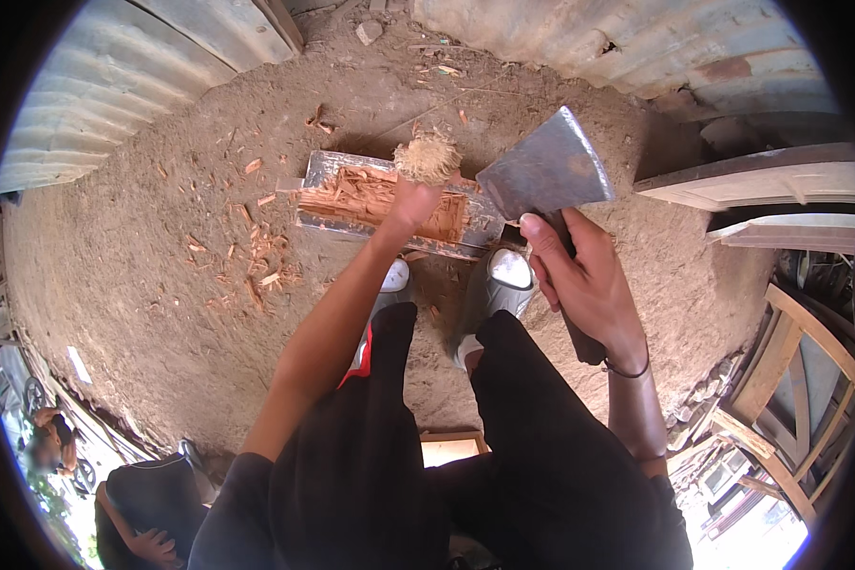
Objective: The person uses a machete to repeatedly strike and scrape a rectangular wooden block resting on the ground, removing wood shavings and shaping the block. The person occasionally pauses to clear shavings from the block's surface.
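In my right hand (584, 275) is a hatchet (546, 166) with a broad grey head. My fingers wrap its dark handle just below the head, and the bright cutting edge points up and to the right. My left hand (416, 202) is closed round an upright tool with a frayed, fibrous tan top (427, 157); its lower end is hidden, so its kind is unclear. Below that hand, a wooden block (328, 163) with grey, weathered faces lies on the ground. Its top has a rough reddish-brown hollow (361, 195) with splintered wood inside.
My shoes (510, 271) are close to the block's near side. Wood chips (256, 266) litter the dirt floor (142, 313), mostly left. Corrugated metal sheets (114, 104) stand behind. Wooden panels (750, 176) and a wooden frame (779, 380) are at right. Another person (152, 513) is at lower left.
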